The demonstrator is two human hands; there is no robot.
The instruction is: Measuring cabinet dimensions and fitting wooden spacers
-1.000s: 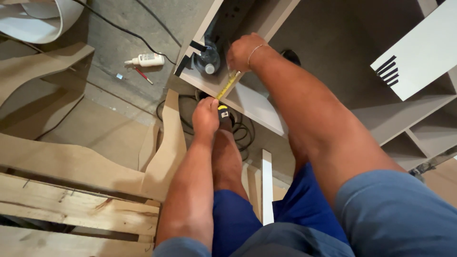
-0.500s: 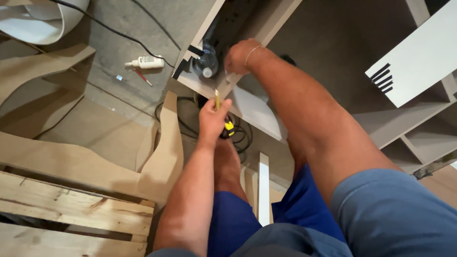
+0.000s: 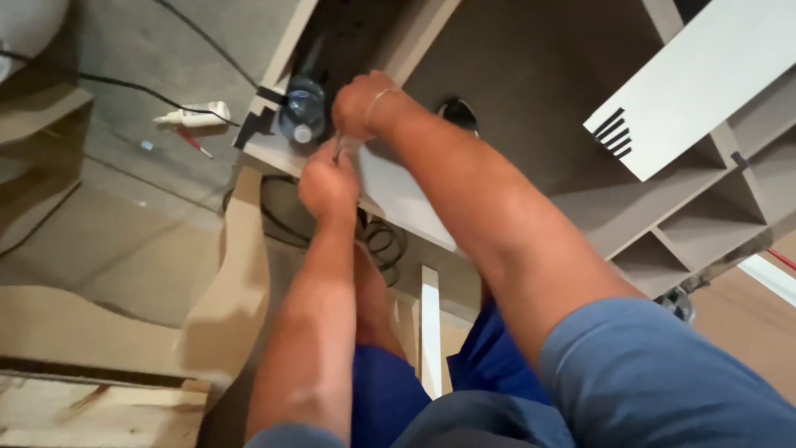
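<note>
While both hands meet at the near edge of a grey board (image 3: pixel 390 187), the left hand (image 3: pixel 328 181) is closed in a fist around a small tool whose thin metal tip (image 3: pixel 338 149) pokes up toward the right hand (image 3: pixel 358 104). Right hand curled, fingers bent over that tip; what it grips cannot be told. A clear plastic bottle (image 3: pixel 303 109) lies just beside them; black cable coils (image 3: pixel 377 241) sit below the board.

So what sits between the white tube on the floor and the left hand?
Head view: a clear plastic bottle on the panel corner lies between the tube and left hand.
</note>
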